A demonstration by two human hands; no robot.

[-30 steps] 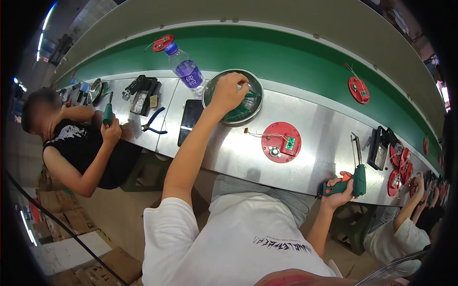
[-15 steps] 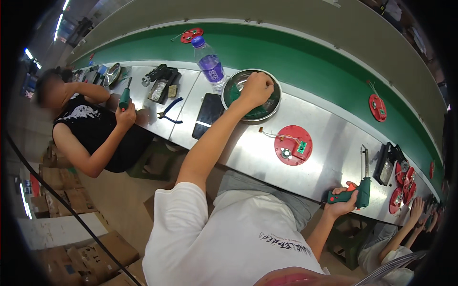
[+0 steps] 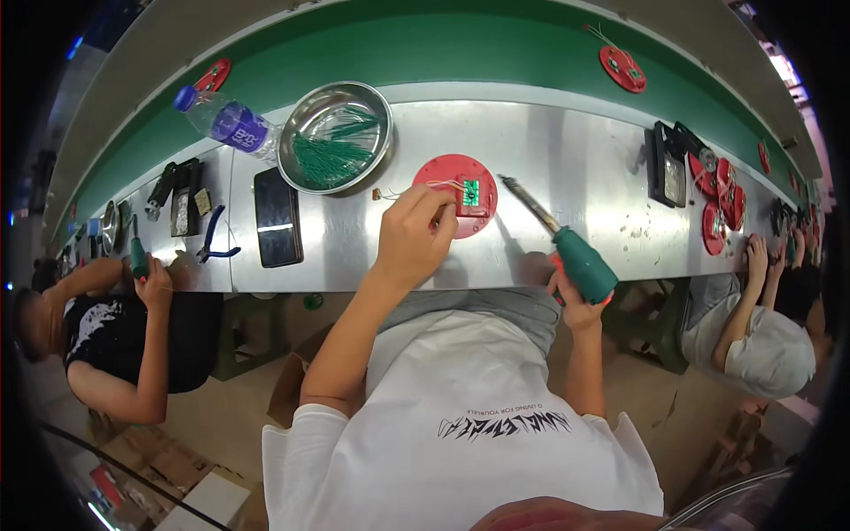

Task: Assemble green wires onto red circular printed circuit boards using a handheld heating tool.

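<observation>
Left hand (image 3: 410, 234) over the red disc (image 3: 443, 173), right hand (image 3: 577, 305) gripping a soldering gun (image 3: 584, 265)
Left fingers curl down, hiding the disc's lower-left edge — whether they pinch anything, I cannot tell; the gun's tip slants up-left beside it. Leftward on the surface (image 3: 341, 252): bowl (image 3: 387, 137), bottle (image 3: 239, 126), phone (image 3: 279, 217).

On the workbench (image 3: 354, 257), a bowl (image 3: 310, 113) holding wires (image 3: 329, 161) stands near the back edge, bottle (image 3: 226, 121) left, circuit-board disc (image 3: 432, 173) right; smartphone (image 3: 278, 217) and pliers (image 3: 212, 237) lie left of the disc, toward the front edge.
</observation>
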